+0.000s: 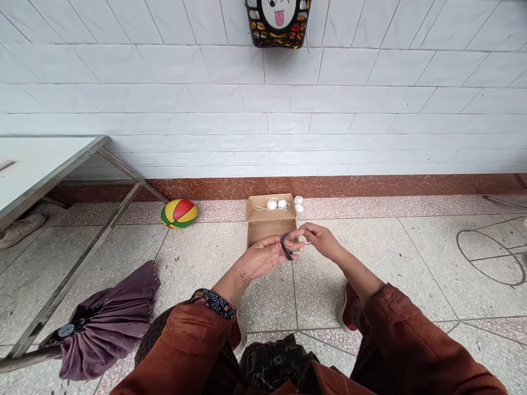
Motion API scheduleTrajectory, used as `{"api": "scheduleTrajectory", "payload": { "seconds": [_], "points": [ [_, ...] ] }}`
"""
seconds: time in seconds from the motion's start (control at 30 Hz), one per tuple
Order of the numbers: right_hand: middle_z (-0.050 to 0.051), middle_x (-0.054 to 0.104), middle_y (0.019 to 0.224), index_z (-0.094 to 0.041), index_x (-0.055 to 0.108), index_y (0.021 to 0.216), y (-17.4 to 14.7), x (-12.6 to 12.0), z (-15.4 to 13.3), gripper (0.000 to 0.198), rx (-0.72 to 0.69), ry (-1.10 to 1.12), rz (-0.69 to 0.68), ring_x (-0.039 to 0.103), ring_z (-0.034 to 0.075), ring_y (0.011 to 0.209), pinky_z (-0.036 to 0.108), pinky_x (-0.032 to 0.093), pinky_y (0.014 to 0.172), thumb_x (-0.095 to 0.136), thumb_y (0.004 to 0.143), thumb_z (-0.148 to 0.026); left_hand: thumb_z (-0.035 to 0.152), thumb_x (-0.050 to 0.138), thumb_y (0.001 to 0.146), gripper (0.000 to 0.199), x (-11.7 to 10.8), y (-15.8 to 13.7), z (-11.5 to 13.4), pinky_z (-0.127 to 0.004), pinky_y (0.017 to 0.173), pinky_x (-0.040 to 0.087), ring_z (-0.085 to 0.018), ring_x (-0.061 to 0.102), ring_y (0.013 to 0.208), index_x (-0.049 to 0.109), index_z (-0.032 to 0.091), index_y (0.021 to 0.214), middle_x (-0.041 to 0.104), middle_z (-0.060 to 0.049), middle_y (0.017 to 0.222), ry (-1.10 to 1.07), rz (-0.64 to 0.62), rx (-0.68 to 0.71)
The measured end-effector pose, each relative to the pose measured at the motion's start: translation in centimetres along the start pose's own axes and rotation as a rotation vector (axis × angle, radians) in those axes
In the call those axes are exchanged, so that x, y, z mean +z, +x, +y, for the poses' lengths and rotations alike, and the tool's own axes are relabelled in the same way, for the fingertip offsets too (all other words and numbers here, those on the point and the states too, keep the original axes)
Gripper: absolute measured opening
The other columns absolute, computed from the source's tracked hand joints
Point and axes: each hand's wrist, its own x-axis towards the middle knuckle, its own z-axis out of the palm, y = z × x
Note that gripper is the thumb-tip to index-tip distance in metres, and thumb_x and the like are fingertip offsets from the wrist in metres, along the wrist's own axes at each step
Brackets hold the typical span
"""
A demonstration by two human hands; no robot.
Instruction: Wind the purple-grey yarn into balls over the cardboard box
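Observation:
My left hand (265, 255) is palm up over the front of a cardboard box, fingers stretched out. Dark blue-grey yarn (285, 248) is looped round its fingers, and the thumb lies against them near the loops. Close to those fingertips, my right hand (323, 240) pinches what looks like a thin strand of the same yarn. Below and behind the hands stands the open cardboard box (269, 227), its lid raised towards the wall. White yarn balls (276, 204) with loose ends lie at the lid. More white balls (298, 204) rest on the floor at its right.
A red, yellow and green ball (179, 213) lies by the wall. A folded purple umbrella (109, 323) is on the floor at left, beside a metal-framed table (53, 159). A round wire frame (492, 257) stands at right. A black basket (278, 35) hangs on the tiled wall.

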Motion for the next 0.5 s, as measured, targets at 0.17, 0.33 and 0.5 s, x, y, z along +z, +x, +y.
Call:
{"api": "scheduleTrajectory", "payload": {
  "seconds": [0.17,0.33,0.5],
  "points": [
    [0.001,0.065,0.078,-0.020,0.066,0.088,-0.9,2.4,1.0,0.029,-0.030,-0.110,-0.121,0.060,0.016,0.074,0.027,0.046,0.070,0.044,0.098,-0.037,0.029,0.062,0.091,0.020,-0.2,-0.1,1.3,-0.065,0.108,0.033,-0.042,0.039,0.139,0.071,0.023,0.107,0.037,-0.010,0.157,-0.144,0.116,0.132],
    [0.005,0.070,0.088,-0.020,0.068,0.096,-1.6,3.1,-0.3,0.030,-0.197,-0.223,-0.240,0.064,0.018,0.082,0.029,0.048,0.076,0.045,0.101,-0.038,0.028,0.060,0.092,0.021,-2.0,0.2,2.0,-0.062,0.109,0.034,-0.038,0.038,0.141,0.068,0.025,0.111,0.037,-0.006,0.157,-0.115,0.272,0.231],
    [0.006,0.073,0.096,-0.020,0.069,0.104,-2.3,2.0,-2.7,0.029,-0.379,-0.153,-0.320,0.068,0.017,0.090,0.028,0.051,0.081,0.045,0.102,-0.037,0.032,0.066,0.088,0.023,-2.8,0.2,1.6,-0.057,0.112,0.030,-0.035,0.037,0.142,0.071,0.025,0.110,0.037,-0.007,0.157,0.091,0.375,0.212]
  ]
}}
